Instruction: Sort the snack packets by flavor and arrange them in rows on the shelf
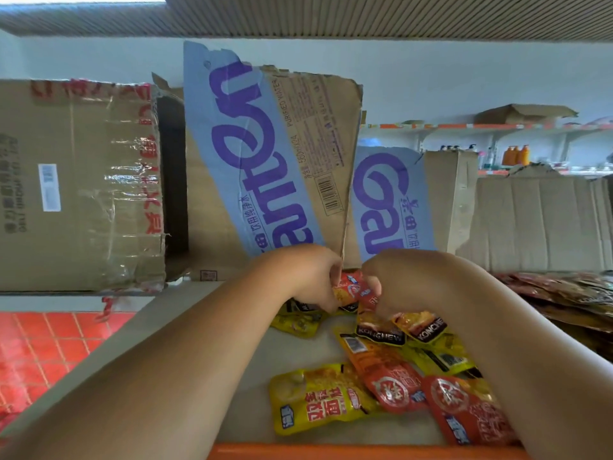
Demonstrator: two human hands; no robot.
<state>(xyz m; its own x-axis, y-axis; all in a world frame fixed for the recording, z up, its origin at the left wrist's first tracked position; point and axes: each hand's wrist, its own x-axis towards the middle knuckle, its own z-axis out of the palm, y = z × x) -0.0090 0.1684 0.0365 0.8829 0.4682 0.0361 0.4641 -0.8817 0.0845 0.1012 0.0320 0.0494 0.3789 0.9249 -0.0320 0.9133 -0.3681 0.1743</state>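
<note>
Boxes (265, 161) back the shelf (245, 356); left hand (308, 277) and right hand (398, 280) both pinch one red packet (352, 287), held crosswise between curled fingers (376, 288), beyond the pile (391, 386).

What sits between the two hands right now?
A red snack packet, gripped by the left hand and right hand from either side, in the head view.

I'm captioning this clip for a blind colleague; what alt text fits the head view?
A person's left hand and right hand together hold a red snack packet over a pale shelf strewn with yellow and red packets. Torn cardboard boxes stand behind.
</note>
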